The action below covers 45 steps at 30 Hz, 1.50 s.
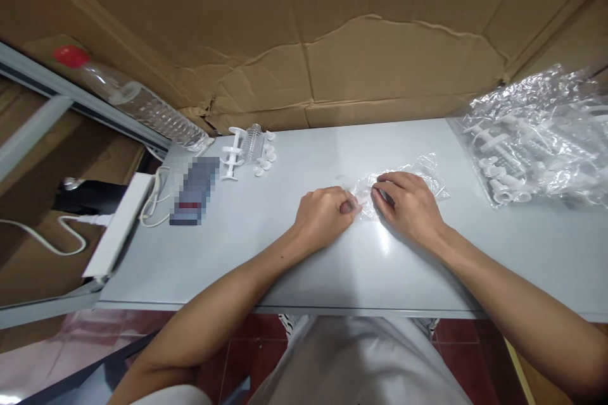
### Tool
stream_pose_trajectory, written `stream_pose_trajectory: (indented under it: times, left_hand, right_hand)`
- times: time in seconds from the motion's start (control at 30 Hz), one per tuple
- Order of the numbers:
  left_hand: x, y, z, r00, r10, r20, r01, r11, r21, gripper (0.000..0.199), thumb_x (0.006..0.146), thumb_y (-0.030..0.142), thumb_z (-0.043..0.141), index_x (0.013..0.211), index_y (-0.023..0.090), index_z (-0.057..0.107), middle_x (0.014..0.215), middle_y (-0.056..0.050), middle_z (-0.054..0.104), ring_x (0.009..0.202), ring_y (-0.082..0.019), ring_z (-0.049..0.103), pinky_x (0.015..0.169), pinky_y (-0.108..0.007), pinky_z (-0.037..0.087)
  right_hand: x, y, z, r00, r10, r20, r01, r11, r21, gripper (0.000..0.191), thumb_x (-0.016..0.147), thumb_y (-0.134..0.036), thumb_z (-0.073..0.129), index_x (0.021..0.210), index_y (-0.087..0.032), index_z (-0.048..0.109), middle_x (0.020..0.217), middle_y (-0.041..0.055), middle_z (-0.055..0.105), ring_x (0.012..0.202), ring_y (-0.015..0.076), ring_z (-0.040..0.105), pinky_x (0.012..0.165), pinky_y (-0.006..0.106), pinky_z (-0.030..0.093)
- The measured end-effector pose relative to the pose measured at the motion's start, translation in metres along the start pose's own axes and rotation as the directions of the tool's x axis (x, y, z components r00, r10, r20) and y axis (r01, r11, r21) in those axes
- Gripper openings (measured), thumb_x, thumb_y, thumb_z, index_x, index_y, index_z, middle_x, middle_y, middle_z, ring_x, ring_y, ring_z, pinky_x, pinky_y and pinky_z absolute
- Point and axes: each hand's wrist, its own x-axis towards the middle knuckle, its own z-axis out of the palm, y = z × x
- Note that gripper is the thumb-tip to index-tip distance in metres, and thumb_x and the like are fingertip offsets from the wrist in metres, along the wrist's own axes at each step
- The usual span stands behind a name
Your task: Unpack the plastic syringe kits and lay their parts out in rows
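A small clear plastic bag [433,178] lies crumpled on the grey table in front of me. My left hand [325,212] is closed, thumb and fingers pinching the bag's left end. From the other side, my right hand [409,202] pinches the same bag, and its palm covers part of the plastic. Something small and whitish shows between the two sets of fingertips, too unclear to name. Further left stand white plunger-like parts [232,155], a clear ribbed part [254,141] and several small white caps [266,155].
Clear bags [536,145] packed with white plastic parts pile up on the right. A bottle [152,114] with a red cap leans at the back left. Nearby are a pixelated dark object [196,190] and a white power strip [121,224] with cables. Cardboard [332,69] walls the back.
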Motion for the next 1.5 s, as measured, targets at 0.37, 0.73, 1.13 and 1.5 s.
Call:
stream_pose_trajectory:
  times: [0.37, 0.73, 1.13, 1.5]
  left_hand:
    - [0.003, -0.012, 0.007, 0.997, 0.063, -0.037, -0.055, 0.983, 0.177, 0.029, 0.098, 0.037, 0.069, 0.123, 0.027, 0.080, 0.114, -0.007, 0.079, 0.086, -0.023, 0.071, 0.075, -0.034, 0.050]
    - [-0.010, -0.080, -0.072, 0.907, 0.034, -0.421, 0.048, 0.982, 0.182, 0.023, 0.094, 0.035, 0.072, 0.110, 0.022, 0.081, 0.105, -0.005, 0.079, 0.075, -0.017, 0.067, 0.077, -0.034, 0.054]
    - [0.008, -0.116, -0.085, 0.881, 0.181, -0.438, 0.052, 0.882, 0.469, 0.022, 0.094, 0.033, 0.071, 0.112, 0.026, 0.081, 0.112, -0.010, 0.069, 0.101, -0.028, 0.064, 0.088, -0.041, 0.052]
    - [-0.005, -0.018, -0.030, 0.942, 0.328, 0.068, -0.333, 0.938, 0.098, 0.026, 0.103, 0.029, 0.061, 0.105, 0.027, 0.086, 0.078, -0.002, 0.075, 0.068, -0.015, 0.065, 0.064, -0.028, 0.043]
  right_hand:
    - [-0.001, -0.001, -0.003, 0.999, -0.022, 0.028, 0.023, 0.999, -0.025, 0.023, 0.102, -0.021, 0.059, 0.098, -0.017, 0.081, 0.109, 0.0107, 0.080, 0.099, 0.0282, 0.074, 0.088, 0.045, 0.056]
    - [-0.001, 0.003, -0.008, 0.999, 0.001, 0.052, 0.000, 1.000, -0.025, 0.022, 0.100, -0.018, 0.059, 0.098, -0.016, 0.081, 0.106, 0.0103, 0.079, 0.097, 0.0275, 0.074, 0.090, 0.045, 0.057]
    - [0.001, 0.004, -0.011, 0.998, -0.022, 0.063, 0.023, 1.000, -0.021, 0.021, 0.100, -0.019, 0.060, 0.099, -0.014, 0.081, 0.107, 0.0110, 0.079, 0.097, 0.0286, 0.075, 0.091, 0.047, 0.059]
    - [-0.001, 0.003, -0.006, 0.999, -0.040, 0.022, 0.040, 0.999, -0.031, 0.020, 0.101, -0.021, 0.061, 0.101, -0.014, 0.080, 0.108, 0.0113, 0.079, 0.096, 0.0279, 0.075, 0.090, 0.046, 0.059]
